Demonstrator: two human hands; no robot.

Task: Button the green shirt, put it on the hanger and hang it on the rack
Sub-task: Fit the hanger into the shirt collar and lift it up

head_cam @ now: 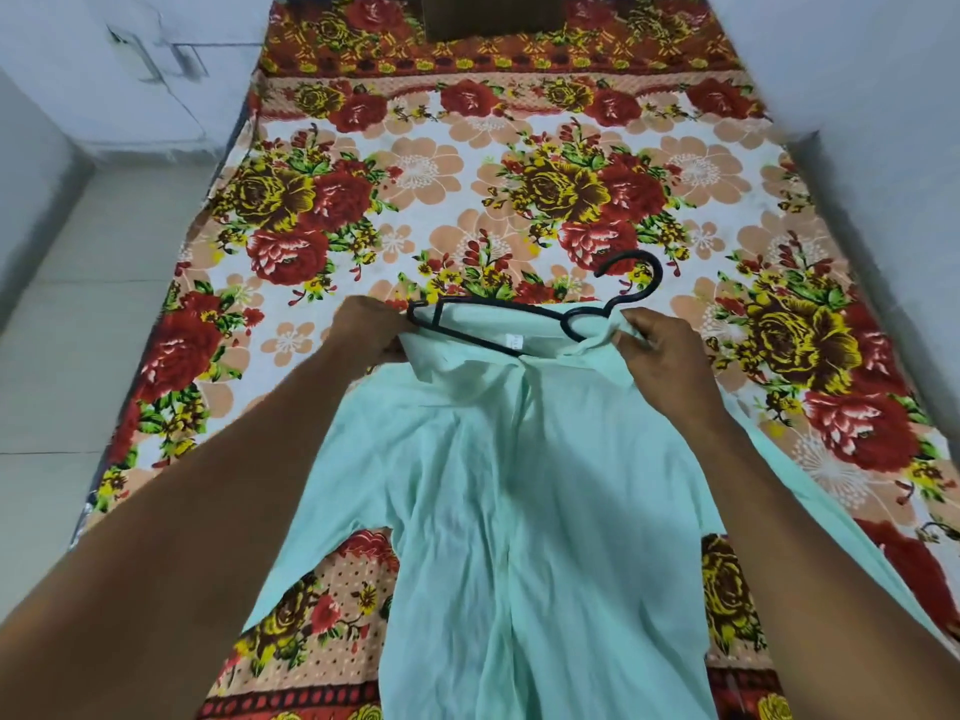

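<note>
Both hands work at the collar end of the green shirt [519,485], which lies front-up along the floral bedsheet [467,163] with its tail running back toward the person; the step in hand looks to be seating the black hanger [498,314] inside the neck opening. The left hand [371,327] is curled round the shirt's shoulder cloth and, it seems, the hanger's end just beyond its fingertips, though whether the fingers close on the plastic itself cannot be told; the right hand [657,337] pinches the collar fold between thumb and fingers, just below the hanger's neck, with the hook curving up and away past the knuckles.

To do this well, the person would likely keep each shoulder seam pulled over its own hanger arm before letting go; the arm beside the left grip appears to lie on top of the cloth, not under it, so that side probably needs lifting and slipping over; the collar should end centred under the hook, or the shirt may slide off when raised. The placket looks closed, but the buttons are too small to confirm.

Both forearms reach forward and converge, wrists roughly level, palms turned down and inward toward each other; no rack is in view.
</note>
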